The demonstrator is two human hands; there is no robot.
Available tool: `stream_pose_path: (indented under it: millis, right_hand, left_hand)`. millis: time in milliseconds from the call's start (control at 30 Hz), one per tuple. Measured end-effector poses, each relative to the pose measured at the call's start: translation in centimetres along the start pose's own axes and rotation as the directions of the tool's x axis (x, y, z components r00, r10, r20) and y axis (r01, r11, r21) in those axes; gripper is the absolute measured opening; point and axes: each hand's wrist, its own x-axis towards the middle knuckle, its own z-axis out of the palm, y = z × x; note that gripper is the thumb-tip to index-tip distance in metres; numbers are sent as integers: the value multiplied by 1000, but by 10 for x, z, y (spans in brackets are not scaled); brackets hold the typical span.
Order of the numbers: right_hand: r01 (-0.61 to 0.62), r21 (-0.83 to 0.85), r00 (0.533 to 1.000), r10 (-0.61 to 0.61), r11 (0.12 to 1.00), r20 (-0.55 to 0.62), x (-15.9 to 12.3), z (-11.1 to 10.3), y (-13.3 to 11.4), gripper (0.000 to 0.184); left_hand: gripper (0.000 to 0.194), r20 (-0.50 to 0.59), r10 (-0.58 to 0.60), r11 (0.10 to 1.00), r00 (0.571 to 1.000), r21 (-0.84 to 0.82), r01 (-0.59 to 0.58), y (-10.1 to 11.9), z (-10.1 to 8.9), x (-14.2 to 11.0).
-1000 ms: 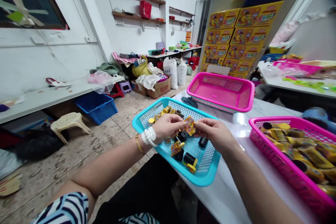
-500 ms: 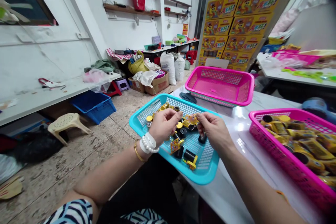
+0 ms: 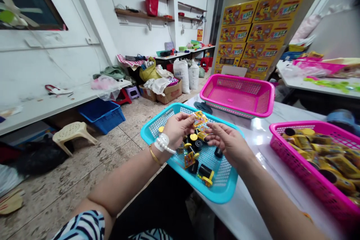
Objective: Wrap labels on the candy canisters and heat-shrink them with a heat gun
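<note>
Note striped sleeve [image 3: 81, 227] at lower left of the frame, nearest the camera, with bare forearm running up toward centre. Record white bead bracelet [image 3: 169, 149] and yellow bangle [image 3: 154, 155] at the wrist. Observe left hand [image 3: 177, 129] at frame centre, thumb and index finger pinched together, gripping small printed piece [image 3: 200, 119] by its left edge. Find said piece raised above turquoise basket [image 3: 222, 197], tilted, with yellow and orange print toward the camera. Observe right hand [image 3: 229, 143] just right of it, fingers half-curled, tips slightly parted near its lower right corner. Cannot tell contact with the piece, nor any hold on yellow items below the fingertips.

Find black cylinders [image 3: 206, 170] and yellow caps [image 3: 194, 137] loose inside the turquoise basket, with a second printed piece [image 3: 189, 159] among them, toward the near side. Note same basket overhanging edge of white table [image 3: 253, 191]. Record filled pink basket [image 3: 315, 168] at right of the frame, heaped with yellow wrapped items [image 3: 334, 157]. Note another pink basket [image 3: 237, 111] farther back, right of centre.

Find cream stool [image 3: 73, 135] and blue crate [image 3: 102, 115] on the floor at left. Observe white sacks [image 3: 181, 75] at upper centre, stacked yellow cartons [image 3: 237, 33] at upper right, and wall shelves [image 3: 142, 15] behind.
</note>
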Motion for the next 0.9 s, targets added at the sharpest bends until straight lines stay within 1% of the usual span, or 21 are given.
stream_pose_path:
  millis: [33,100,167,233,333,400,467,600,733,833,900]
  right_hand:
    - [-16,43,1000,15,999,14,-1,4,3,48]
    - [-2,121,1000,1,993,13,-5,11,7,41]
    - [47,162,999,-43,986,-28,-7,15,9,33]
    - [112,137,991,-101,984,-84,-7,14,11,30]
    - [190,-49,967,-195,981,-165,-4,7,12,34]
    - [207,-203,952,-245,957,-185,-5,3,12,41]
    - [212,-308,943,-277,927,-183,-6,2,11,47]
    - [242,-431,917,-350,869,-191,-10,3,10,51]
    - [275,-545,882,-433,792,-185,-12,4,10,51]
    - [305,-592,871,-470,746,-144,-13,5,10,49]
    - [331,-616,858,-500,715,-119,-14,6,10,48]
  left_hand:
    - [31,-25,2,997,1000,-76,-4,-3,3,-2]
    - [32,-50,12,992,999,-127,-18,-9,10,-7]
    - [32,-61,22,996,998,-87,-27,-17,15,-14]
    - [32,-55,22,1000,998,-12,-23,-25,17,-21]
    - [31,-59,56,995,997,83,-51,-31,18,-30]
    - [29,-86,132,984,988,133,-119,-29,18,-35]
    - [26,-93,229,959,969,191,-208,-24,18,-38]
    - [25,-42,374,877,926,340,-339,-16,20,-43]
    - [26,16,505,756,863,475,-450,-15,21,-44]
    - [23,40,562,700,826,509,-500,-15,20,-41]
    - [23,56,566,688,822,517,-509,-15,19,-38]
